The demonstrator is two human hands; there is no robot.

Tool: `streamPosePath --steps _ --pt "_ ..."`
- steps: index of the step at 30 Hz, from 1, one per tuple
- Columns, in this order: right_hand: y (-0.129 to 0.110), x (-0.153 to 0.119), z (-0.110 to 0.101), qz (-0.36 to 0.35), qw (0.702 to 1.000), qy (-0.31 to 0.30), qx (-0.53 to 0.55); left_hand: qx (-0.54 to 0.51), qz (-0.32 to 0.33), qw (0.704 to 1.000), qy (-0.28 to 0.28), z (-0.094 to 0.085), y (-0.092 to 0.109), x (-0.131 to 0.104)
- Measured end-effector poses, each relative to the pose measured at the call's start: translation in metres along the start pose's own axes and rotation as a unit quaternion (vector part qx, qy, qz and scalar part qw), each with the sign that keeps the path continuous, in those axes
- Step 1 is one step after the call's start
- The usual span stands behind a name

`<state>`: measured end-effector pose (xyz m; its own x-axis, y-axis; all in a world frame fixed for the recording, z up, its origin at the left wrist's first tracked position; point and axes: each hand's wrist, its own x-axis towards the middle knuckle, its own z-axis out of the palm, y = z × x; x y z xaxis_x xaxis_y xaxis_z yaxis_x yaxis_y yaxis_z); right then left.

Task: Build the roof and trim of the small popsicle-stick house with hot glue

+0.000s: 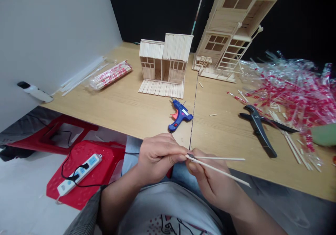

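Note:
Two thin wooden sticks point(223, 172) meet at my fingertips above my lap, their far ends spread apart to the right. My left hand point(160, 156) is closed, pinching the near ends between thumb and fingers. From the right, my right hand point(214, 179) closes around the sticks just beside the left fingertips. A small dark flat piece point(191, 155) shows between the two hands; its kind is unclear. On the table in front of the hands lies a blue hot glue gun point(181, 115) with an orange trigger and a lit red light.
A small stick-built house point(165, 65) and a taller one point(223, 35) stand behind. Black cutters point(258, 130) lie right, near plastic wrappers point(294, 88) and loose sticks. Wrapped sticks point(111, 75) lie left. A power strip point(78, 174) rests on a red stool point(90, 151).

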<state>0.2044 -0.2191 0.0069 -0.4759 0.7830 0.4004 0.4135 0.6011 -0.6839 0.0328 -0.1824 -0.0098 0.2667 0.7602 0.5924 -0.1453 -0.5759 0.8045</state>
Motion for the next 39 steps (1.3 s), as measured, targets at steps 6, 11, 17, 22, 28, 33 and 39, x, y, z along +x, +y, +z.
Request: streamPosePath --steps 6,11,17,22,28,33,39 --pt "0.002 -0.006 0.001 -0.02 0.996 0.009 -0.087 0.014 0.028 0.999 -0.018 -0.004 -0.001 0.003" --pt "0.001 -0.005 -0.008 -0.013 0.996 -0.033 -0.081 0.051 0.056 0.995 -0.065 -0.011 0.001 0.012" --pt "0.001 0.0 -0.007 -0.032 0.995 -0.014 -0.091 -0.025 0.02 0.999 -0.021 -0.002 -0.004 0.01" --pt "0.0 -0.003 -0.006 0.006 0.996 -0.051 -0.075 -0.021 0.045 0.998 -0.029 -0.002 -0.009 0.01" --pt "0.007 0.002 0.002 -0.009 0.992 0.001 -0.126 0.002 0.032 0.999 0.003 -0.003 -0.015 0.007" --pt "0.016 0.005 0.012 -0.029 0.985 0.029 -0.166 0.008 0.003 0.999 0.044 0.001 -0.018 -0.001" --pt "0.015 0.006 0.011 -0.046 0.977 0.049 -0.203 0.019 0.017 0.999 0.039 -0.001 -0.015 0.001"
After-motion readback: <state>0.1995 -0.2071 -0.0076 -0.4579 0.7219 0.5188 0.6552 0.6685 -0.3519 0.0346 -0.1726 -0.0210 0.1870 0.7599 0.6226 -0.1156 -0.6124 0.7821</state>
